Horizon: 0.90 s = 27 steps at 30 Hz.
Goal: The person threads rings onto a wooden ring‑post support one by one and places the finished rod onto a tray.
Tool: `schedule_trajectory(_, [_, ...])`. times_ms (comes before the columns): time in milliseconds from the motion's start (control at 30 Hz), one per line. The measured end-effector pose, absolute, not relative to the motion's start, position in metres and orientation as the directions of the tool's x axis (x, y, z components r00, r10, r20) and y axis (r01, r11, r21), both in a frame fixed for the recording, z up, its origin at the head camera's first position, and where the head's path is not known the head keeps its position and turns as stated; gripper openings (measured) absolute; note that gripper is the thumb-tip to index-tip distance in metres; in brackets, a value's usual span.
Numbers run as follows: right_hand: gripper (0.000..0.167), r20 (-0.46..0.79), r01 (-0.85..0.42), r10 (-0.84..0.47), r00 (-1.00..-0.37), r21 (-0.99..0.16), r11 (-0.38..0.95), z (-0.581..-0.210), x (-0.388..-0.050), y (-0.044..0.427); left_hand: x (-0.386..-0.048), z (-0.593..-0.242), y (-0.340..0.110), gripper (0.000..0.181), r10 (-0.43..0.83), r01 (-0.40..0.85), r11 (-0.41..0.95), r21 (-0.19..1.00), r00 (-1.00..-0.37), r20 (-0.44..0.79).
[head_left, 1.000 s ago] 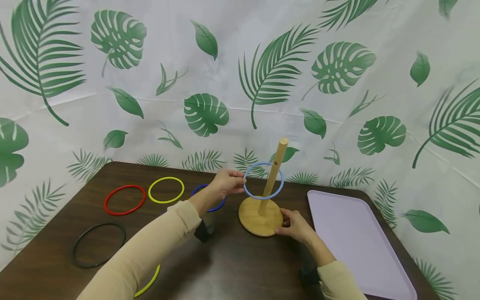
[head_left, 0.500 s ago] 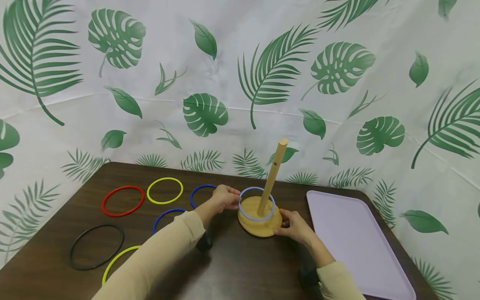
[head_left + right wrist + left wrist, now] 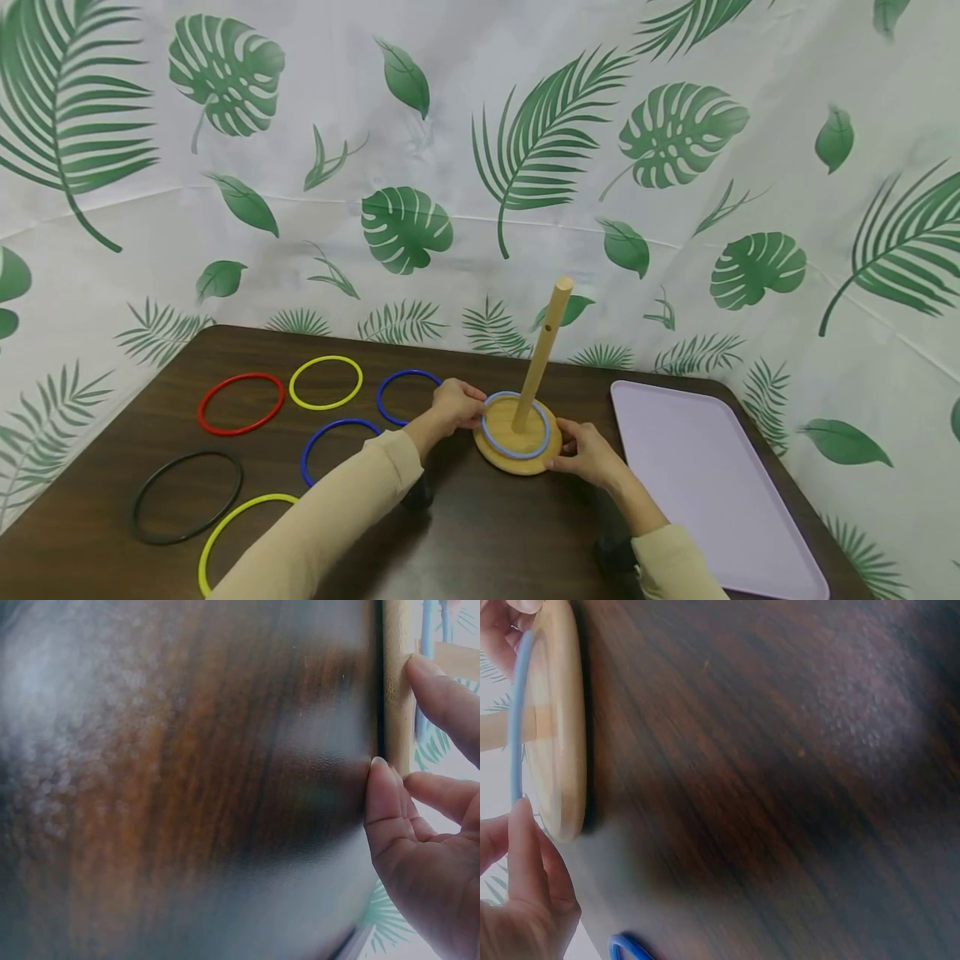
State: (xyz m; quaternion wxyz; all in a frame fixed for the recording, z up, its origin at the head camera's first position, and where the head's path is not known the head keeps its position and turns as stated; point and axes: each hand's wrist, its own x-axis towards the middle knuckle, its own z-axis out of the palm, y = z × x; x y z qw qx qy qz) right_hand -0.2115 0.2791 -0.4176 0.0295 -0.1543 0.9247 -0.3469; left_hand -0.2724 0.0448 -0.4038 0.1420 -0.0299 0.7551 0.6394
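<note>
A wooden stand with a round base (image 3: 501, 423) and an upright peg (image 3: 542, 354) stands on the dark table. A light blue ring (image 3: 515, 742) encircles the low part of the peg. In the left wrist view it sits slightly off the base's face. My left hand (image 3: 456, 406) pinches the ring's left edge between thumb and fingers. At the base's right edge, my right hand (image 3: 594, 455) grips the rim; the right wrist view shows thumb and fingertips (image 3: 382, 784) against the wooden edge (image 3: 397, 705).
Left on the table (image 3: 517, 533) lie a red ring (image 3: 238, 432), a black ring (image 3: 135, 508), two yellow rings (image 3: 326, 407) and two blue rings (image 3: 381, 400). A lilac tray (image 3: 697, 475) lies on the right. Behind hangs a leaf-patterned cloth (image 3: 465, 125).
The light blue ring has come down along the peg with my left hand, from mid-height to the base, and tilted flatter. My right hand stays on the base.
</note>
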Motion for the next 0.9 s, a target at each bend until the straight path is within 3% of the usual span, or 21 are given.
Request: schedule_trajectory(900, [0.071,0.056,-0.255,-0.288,-0.956,-0.646,0.719,-0.4169,-0.2107,0.2767,-0.2655,-0.4047,0.0547,0.020,0.147,-0.112,0.237,0.965,-0.978,-0.149])
